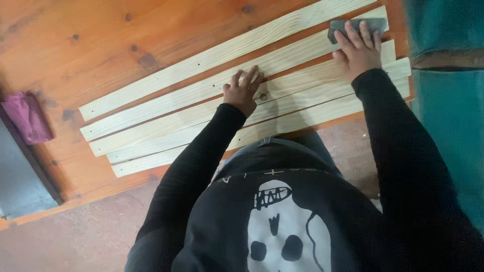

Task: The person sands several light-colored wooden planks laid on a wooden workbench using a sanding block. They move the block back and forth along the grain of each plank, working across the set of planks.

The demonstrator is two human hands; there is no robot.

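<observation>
Left hand (243, 90) rests flat, fingers spread, on pale slats (166, 118); right hand (359, 49) presses a grey sanding block (337, 26).

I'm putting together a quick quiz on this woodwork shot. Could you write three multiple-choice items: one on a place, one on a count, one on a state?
1. Where does the right hand rest?
A on the grey sanding block
B on the purple cloth
C on the floor

2. How many pale wooden slats lie side by side?
A two
B five
C nine

3. How is the left hand placed?
A clenched in the air
B gripping the cloth
C pressed flat on the slats

Answers:
1 A, the fingers lie over the block.
2 B, five slat ends show.
3 C, spread fingers touch the wood.
</observation>
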